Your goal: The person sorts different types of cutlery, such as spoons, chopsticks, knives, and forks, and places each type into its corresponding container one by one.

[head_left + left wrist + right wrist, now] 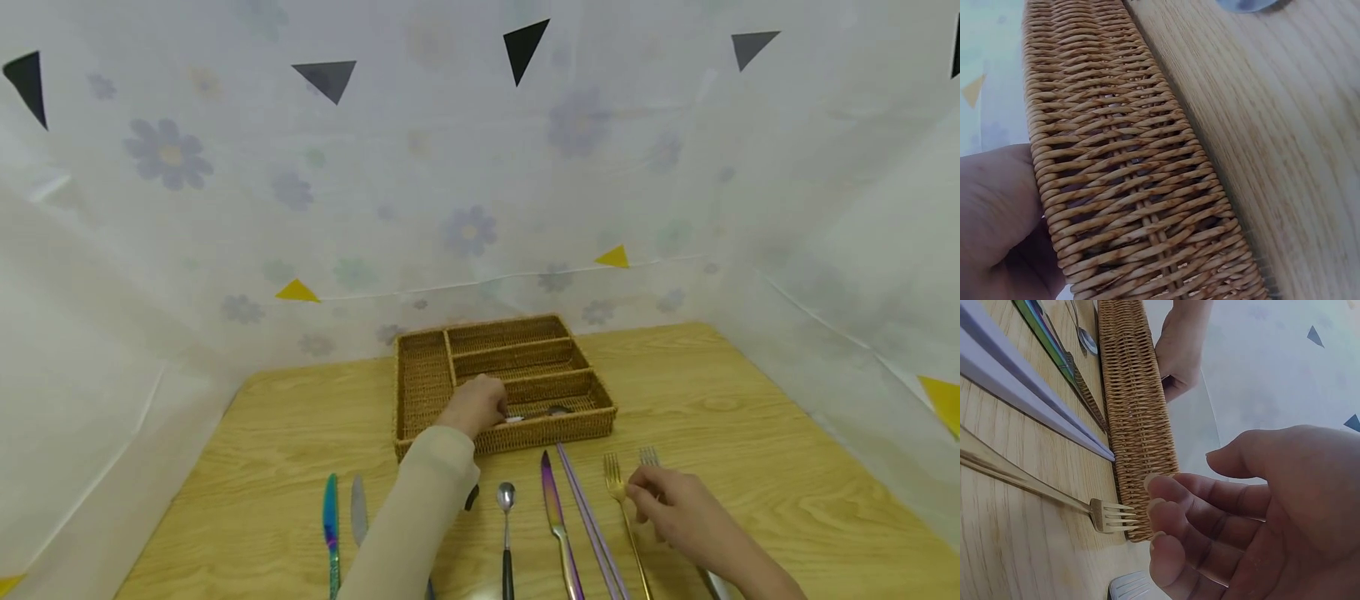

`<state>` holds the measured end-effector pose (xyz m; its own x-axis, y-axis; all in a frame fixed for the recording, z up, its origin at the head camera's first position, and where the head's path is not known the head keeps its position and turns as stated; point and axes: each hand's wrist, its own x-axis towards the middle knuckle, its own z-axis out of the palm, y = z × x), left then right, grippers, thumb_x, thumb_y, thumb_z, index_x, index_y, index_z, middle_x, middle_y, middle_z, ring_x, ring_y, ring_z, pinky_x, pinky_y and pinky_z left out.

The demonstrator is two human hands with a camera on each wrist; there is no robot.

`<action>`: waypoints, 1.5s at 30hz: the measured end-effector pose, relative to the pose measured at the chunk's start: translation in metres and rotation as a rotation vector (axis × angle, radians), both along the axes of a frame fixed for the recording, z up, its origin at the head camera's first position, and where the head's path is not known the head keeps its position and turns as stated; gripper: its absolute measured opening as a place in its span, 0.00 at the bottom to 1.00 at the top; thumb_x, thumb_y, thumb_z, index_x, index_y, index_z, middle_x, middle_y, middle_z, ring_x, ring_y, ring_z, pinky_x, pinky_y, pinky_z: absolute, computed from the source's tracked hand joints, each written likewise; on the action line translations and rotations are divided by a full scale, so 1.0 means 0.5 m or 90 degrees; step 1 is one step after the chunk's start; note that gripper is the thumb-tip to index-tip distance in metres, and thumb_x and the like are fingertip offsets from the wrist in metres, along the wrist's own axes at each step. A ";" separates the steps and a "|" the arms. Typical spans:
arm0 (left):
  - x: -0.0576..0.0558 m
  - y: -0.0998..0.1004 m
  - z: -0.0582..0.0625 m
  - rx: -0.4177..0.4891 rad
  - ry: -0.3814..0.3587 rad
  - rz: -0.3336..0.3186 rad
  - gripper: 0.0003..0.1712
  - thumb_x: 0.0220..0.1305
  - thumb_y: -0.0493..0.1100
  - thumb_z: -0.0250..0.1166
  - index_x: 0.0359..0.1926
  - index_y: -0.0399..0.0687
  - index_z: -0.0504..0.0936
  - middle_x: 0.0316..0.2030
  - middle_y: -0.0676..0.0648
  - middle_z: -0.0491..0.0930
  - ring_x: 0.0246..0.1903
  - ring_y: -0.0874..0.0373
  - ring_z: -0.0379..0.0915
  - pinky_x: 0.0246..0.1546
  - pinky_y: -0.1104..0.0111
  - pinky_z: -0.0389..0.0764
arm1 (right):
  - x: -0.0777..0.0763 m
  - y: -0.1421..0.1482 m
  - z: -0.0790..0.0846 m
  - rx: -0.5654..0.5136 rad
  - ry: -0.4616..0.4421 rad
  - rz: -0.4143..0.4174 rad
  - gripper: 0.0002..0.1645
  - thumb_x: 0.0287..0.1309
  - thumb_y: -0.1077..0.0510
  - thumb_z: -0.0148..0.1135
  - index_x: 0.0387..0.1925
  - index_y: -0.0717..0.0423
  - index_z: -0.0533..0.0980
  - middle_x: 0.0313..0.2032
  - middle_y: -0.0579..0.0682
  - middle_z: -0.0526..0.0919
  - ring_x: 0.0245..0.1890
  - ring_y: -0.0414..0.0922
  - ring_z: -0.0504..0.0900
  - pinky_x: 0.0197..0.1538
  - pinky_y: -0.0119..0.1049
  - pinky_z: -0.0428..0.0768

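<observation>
In the head view, my left hand [478, 404] reaches over the front wall of a wicker cutlery tray [581, 427]. Its curled fingers pinch the handle end of a spoon [558, 410] in the front compartment; the grip is partly hidden. The left wrist view shows the hand [997, 219] behind the woven wall [1129, 162]. My right hand [678, 508] hovers between a gold fork [615, 479] and a silver fork [648, 456]. The right wrist view shows this hand [1260, 519] with loosely bent fingers and nothing between them.
Left of the forks lie lilac chopsticks [592, 521], a purple-gold knife [553, 500] and a black-handled spoon [506, 497]. A silver knife [359, 508] and a blue-green knife [331, 517] lie farther left. A white patterned curtain [465, 167] surrounds the wooden table [262, 467].
</observation>
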<state>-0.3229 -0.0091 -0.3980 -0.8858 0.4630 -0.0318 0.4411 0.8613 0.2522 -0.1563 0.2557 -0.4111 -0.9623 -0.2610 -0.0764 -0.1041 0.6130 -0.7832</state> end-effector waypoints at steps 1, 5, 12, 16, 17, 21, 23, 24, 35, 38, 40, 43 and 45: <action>0.000 -0.001 0.000 0.003 0.000 -0.002 0.03 0.57 0.41 0.67 0.33 0.50 0.87 0.33 0.52 0.85 0.30 0.62 0.79 0.30 0.70 0.81 | 0.000 0.000 0.001 0.001 -0.001 -0.002 0.21 0.67 0.46 0.49 0.41 0.61 0.75 0.27 0.51 0.79 0.17 0.41 0.74 0.21 0.34 0.77; 0.002 -0.006 0.006 0.018 0.011 -0.007 0.07 0.61 0.44 0.64 0.37 0.49 0.85 0.33 0.52 0.84 0.27 0.65 0.77 0.27 0.72 0.79 | 0.000 0.004 0.006 0.007 0.017 -0.004 0.21 0.68 0.46 0.48 0.41 0.60 0.75 0.27 0.50 0.79 0.17 0.41 0.75 0.20 0.34 0.76; 0.035 -0.031 0.036 0.106 0.098 -0.015 0.16 0.64 0.52 0.60 0.49 0.52 0.80 0.41 0.53 0.81 0.38 0.62 0.77 0.36 0.71 0.79 | 0.002 0.032 0.026 0.051 0.033 -0.074 0.21 0.69 0.45 0.47 0.41 0.59 0.74 0.27 0.50 0.79 0.18 0.40 0.74 0.22 0.33 0.77; 0.071 -0.050 0.048 0.182 0.137 -0.027 0.16 0.65 0.52 0.59 0.50 0.53 0.78 0.41 0.54 0.80 0.39 0.63 0.77 0.37 0.71 0.79 | 0.004 0.053 0.027 0.103 0.019 -0.119 0.20 0.69 0.46 0.46 0.42 0.58 0.75 0.26 0.49 0.78 0.21 0.40 0.74 0.23 0.32 0.76; 0.080 -0.053 0.049 0.196 0.144 -0.030 0.16 0.65 0.52 0.59 0.51 0.54 0.78 0.41 0.55 0.80 0.40 0.63 0.77 0.38 0.71 0.79 | 0.005 0.058 0.026 0.120 0.012 -0.126 0.19 0.69 0.47 0.47 0.42 0.58 0.75 0.25 0.49 0.78 0.21 0.40 0.73 0.23 0.32 0.75; 0.117 -0.064 0.047 0.231 0.164 -0.052 0.17 0.65 0.53 0.58 0.53 0.54 0.77 0.45 0.55 0.79 0.44 0.63 0.77 0.43 0.71 0.79 | 0.006 0.068 0.017 0.194 0.005 -0.136 0.15 0.68 0.52 0.48 0.38 0.59 0.75 0.21 0.48 0.76 0.18 0.40 0.70 0.19 0.32 0.70; 0.135 -0.067 0.043 0.240 0.177 -0.062 0.17 0.65 0.53 0.59 0.53 0.55 0.77 0.47 0.55 0.79 0.46 0.63 0.77 0.45 0.71 0.79 | 0.006 0.070 0.013 0.229 0.002 -0.138 0.14 0.66 0.53 0.49 0.36 0.58 0.75 0.18 0.47 0.73 0.16 0.40 0.67 0.18 0.32 0.67; 0.143 -0.069 0.041 0.243 0.179 -0.065 0.17 0.65 0.53 0.59 0.52 0.54 0.77 0.47 0.56 0.79 0.47 0.63 0.77 0.46 0.71 0.79 | 0.007 0.070 0.011 0.246 0.003 -0.139 0.13 0.66 0.53 0.49 0.35 0.57 0.75 0.17 0.46 0.72 0.15 0.40 0.66 0.17 0.32 0.66; 0.229 -0.073 0.026 0.300 0.198 -0.148 0.17 0.64 0.50 0.61 0.51 0.52 0.77 0.47 0.56 0.79 0.47 0.66 0.76 0.48 0.76 0.77 | 0.003 0.085 -0.008 0.346 -0.057 -0.117 0.15 0.65 0.48 0.49 0.29 0.53 0.73 0.20 0.45 0.72 0.20 0.42 0.67 0.22 0.36 0.65; 0.250 -0.067 0.019 0.307 0.204 -0.178 0.16 0.64 0.49 0.61 0.51 0.52 0.77 0.46 0.56 0.79 0.46 0.66 0.76 0.47 0.77 0.77 | 0.008 0.083 -0.015 0.363 -0.072 -0.110 0.17 0.63 0.45 0.51 0.24 0.51 0.69 0.19 0.45 0.69 0.20 0.42 0.66 0.22 0.35 0.63; 0.261 -0.066 0.012 0.309 0.196 -0.185 0.16 0.64 0.51 0.60 0.51 0.53 0.77 0.46 0.56 0.79 0.45 0.66 0.76 0.46 0.77 0.78 | 0.012 0.080 -0.022 0.367 -0.084 -0.108 0.18 0.61 0.46 0.53 0.22 0.51 0.67 0.18 0.45 0.68 0.19 0.42 0.65 0.22 0.35 0.61; 0.271 -0.067 0.000 0.320 0.176 -0.180 0.16 0.65 0.51 0.59 0.50 0.52 0.77 0.45 0.56 0.80 0.44 0.67 0.77 0.46 0.75 0.78 | 0.012 0.077 -0.031 0.367 -0.094 -0.096 0.17 0.60 0.48 0.53 0.21 0.51 0.67 0.18 0.45 0.68 0.19 0.42 0.66 0.23 0.35 0.62; 0.274 -0.068 -0.009 0.325 0.157 -0.173 0.16 0.65 0.51 0.59 0.50 0.52 0.78 0.45 0.56 0.80 0.44 0.68 0.77 0.46 0.75 0.78 | 0.013 0.075 -0.038 0.362 -0.096 -0.095 0.15 0.59 0.50 0.53 0.20 0.52 0.66 0.17 0.46 0.69 0.19 0.42 0.66 0.22 0.35 0.63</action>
